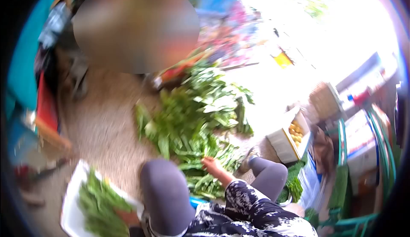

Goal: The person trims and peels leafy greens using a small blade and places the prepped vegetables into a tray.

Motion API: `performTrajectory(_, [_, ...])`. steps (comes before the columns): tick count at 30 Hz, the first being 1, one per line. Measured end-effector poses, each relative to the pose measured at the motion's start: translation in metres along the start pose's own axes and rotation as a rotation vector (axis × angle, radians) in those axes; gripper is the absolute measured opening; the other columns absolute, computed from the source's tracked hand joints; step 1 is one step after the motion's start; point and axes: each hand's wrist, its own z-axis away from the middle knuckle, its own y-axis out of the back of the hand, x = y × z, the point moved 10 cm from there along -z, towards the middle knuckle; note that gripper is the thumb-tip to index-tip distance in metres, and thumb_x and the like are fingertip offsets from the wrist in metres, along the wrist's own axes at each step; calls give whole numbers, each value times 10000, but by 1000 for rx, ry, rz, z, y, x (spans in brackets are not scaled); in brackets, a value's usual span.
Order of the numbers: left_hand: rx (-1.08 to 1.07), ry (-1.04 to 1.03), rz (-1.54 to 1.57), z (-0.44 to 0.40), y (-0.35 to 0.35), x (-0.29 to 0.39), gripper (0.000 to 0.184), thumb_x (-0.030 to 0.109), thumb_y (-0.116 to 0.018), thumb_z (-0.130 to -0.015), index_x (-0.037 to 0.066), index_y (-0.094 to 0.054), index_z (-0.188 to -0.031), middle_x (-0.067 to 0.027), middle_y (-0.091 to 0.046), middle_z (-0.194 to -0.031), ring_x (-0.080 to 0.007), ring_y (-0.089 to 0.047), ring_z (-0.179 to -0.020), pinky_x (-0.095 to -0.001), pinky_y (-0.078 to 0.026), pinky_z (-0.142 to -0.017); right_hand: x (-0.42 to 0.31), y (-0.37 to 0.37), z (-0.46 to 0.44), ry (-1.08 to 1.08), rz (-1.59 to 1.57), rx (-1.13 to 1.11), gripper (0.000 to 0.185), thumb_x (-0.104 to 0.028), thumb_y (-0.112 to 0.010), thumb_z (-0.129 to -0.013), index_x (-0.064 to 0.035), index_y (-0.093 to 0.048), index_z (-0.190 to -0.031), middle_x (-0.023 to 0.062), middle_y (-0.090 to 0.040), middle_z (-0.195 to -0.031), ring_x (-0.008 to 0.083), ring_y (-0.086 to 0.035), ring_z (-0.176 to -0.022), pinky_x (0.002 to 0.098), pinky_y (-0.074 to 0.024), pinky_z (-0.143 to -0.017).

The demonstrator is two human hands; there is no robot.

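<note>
At lower left, my left hand (127, 216) is blurred at the stem end of a bunch of long green leaves (100, 203), its fingers seemingly wrapped round it. The bunch lies over a white foam box (70, 203). My right hand (209, 165) reaches between my knees to a large heap of leafy greens (183, 121) on the ground. Its fingers are bent together at the near side of the heap; whatever they hold is too small to make out.
Beyond the right knee stands a white box of yellow round produce (295, 133). More dark greens (294, 181) lie beside the right leg, near a green-framed rack (341, 185). A red-orange panel (46, 104) is at left. A blurred area covers the upper left.
</note>
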Motion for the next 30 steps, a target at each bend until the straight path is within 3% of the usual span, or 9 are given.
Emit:
performTrajectory(4, [-109, 0, 130, -37, -4, -14, 859, 168, -672, -662, -1, -134, -1310, -206, -335, -1291, -279, -304, -1218, -332, -199, -1039, -4, 1, -2, 162, -119, 64, 454, -330, -559, -812, -49, -506, -1165, 19, -577, -655, 67, -413, -441, 212, -326, -386])
performTrajectory(7, [-324, 918, 911, -12, -3, -48, 569, 178, -579, -752, 0, -309, -1220, -158, -457, -1183, -293, -444, -1073, -378, -361, -919, 26, -10, -12, -90, -22, -118, 465, -341, -555, -817, -87, -487, -1200, 2, -559, -642, 57, -372, -410, 217, -289, -353])
performTrajectory(9, [-337, -145, 88, -39, -12, -37, 343, 178, -520, -781, 11, -454, -1073, -119, -530, -1048, -284, -515, -911, -396, -438, -771, 26, -9, -9, -23, -57, -71, 445, -341, -552, -818, -124, -494, -1202, 0, -559, -639, 57, -362, -407, 213, -292, -358])
performTrajectory(10, [-443, 72, 1034, -36, -29, -44, 331, 194, -489, -768, 35, -509, -1058, -113, -533, -1021, -269, -519, -891, -408, -432, -773, 24, -9, -9, -15, -54, -87, 445, -341, -552, -818, -124, -494, -1202, 0, -559, -639, 57, -362, -407, 213, -292, -358])
performTrajectory(13, [-500, 401, 1702, -5, 41, 87, 420, 226, -451, -753, 59, -482, -1136, -110, -535, -1024, -266, -520, -895, -441, -428, -781, 35, -10, -19, 29, -125, -87, 412, -307, -556, -818, -200, -493, -1211, 6, -564, -643, 73, -423, -434, 207, -309, -369])
performTrajectory(17, [-555, 328, 1496, -27, 54, 120, 409, 228, -459, -781, 18, -477, -1131, -115, -559, -1017, -294, -533, -925, -447, -427, -819, 20, -1, -30, 320, 58, -90, 314, -350, -485, -833, -66, -601, -767, 72, -608, -683, 142, -512, -481, 270, -411, -454])
performTrajectory(18, [-608, 351, 1537, -31, 53, 141, 318, 161, -530, -793, 22, -496, -1076, -72, -572, -960, -211, -551, -871, -387, -458, -757, -1, -8, -25, 502, 195, -111, 296, -345, -482, -837, -70, -590, -810, 83, -606, -727, 144, -486, -465, 288, -399, -438])
performTrajectory(21, [-632, 46, 1093, -43, 68, 199, 417, 60, -634, -732, 37, -469, -1114, -54, -555, -910, -162, -563, -782, -297, -470, -702, 15, -11, -27, 43, -356, -98, 358, -200, -500, -856, -181, -472, -1213, 31, -527, -670, 68, -387, -445, 205, -311, -370])
performTrajectory(30, [-702, -315, 655, -34, 61, 253, 611, 114, -754, -623, 19, -459, -1149, -42, -560, -1008, -126, -522, -906, -263, -421, -801, -126, -79, 33, 266, -613, -740, 459, -269, -535, -836, -70, -431, -1236, -5, -482, -650, 65, -357, -459, 181, -268, -399])
